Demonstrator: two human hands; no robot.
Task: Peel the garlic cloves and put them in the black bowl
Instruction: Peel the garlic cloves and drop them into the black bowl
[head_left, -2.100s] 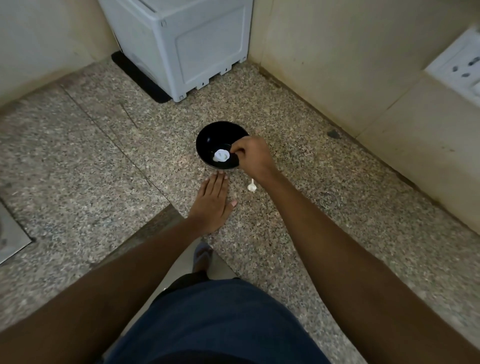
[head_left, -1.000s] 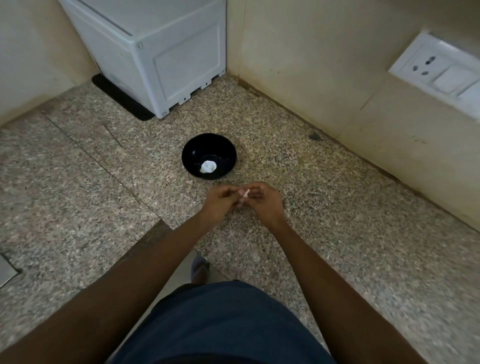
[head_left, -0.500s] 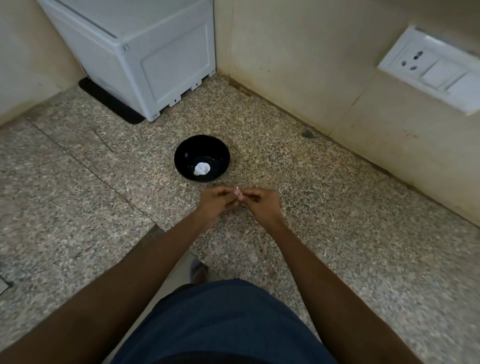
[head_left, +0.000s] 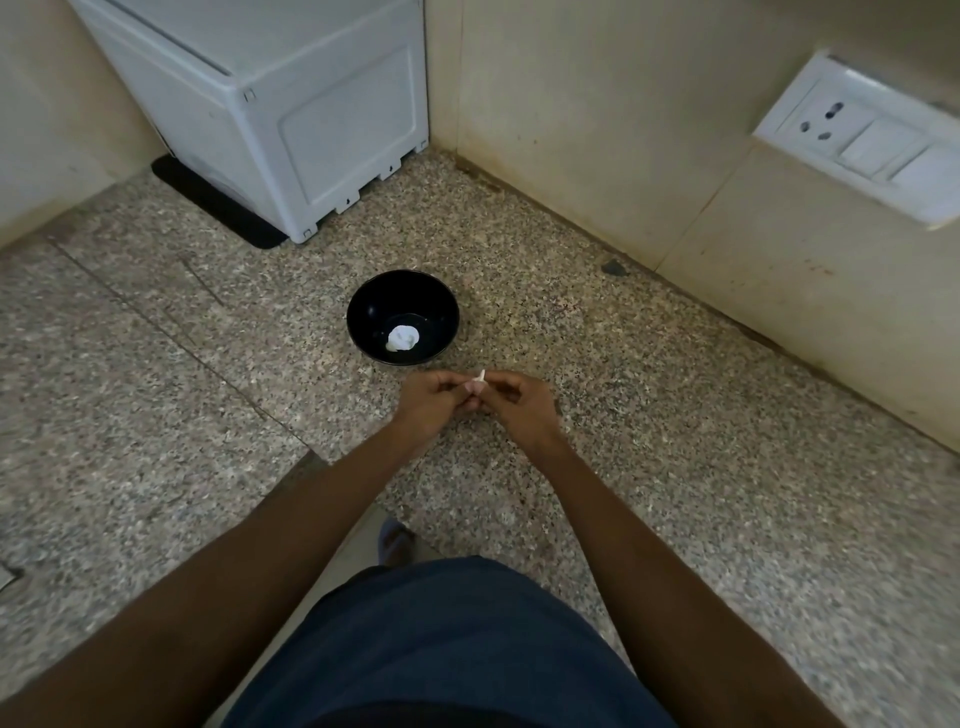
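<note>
On a speckled stone surface (head_left: 649, 415), just before the black bowl (head_left: 374, 317), a garlic clove (head_left: 477, 383) is pinched between left hand (head_left: 434, 402) and right hand (head_left: 522, 402); skin is best torn from the tip.

Garlic (head_left: 402, 339) in bowl (head_left: 369, 312) — hands (head_left: 431, 402) just before it (floor).

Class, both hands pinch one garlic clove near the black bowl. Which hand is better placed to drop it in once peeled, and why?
Probably the left hand: the black bowl sits ahead and slightly left of the garlic clove, farther from the right hand. The difference is small.
</note>
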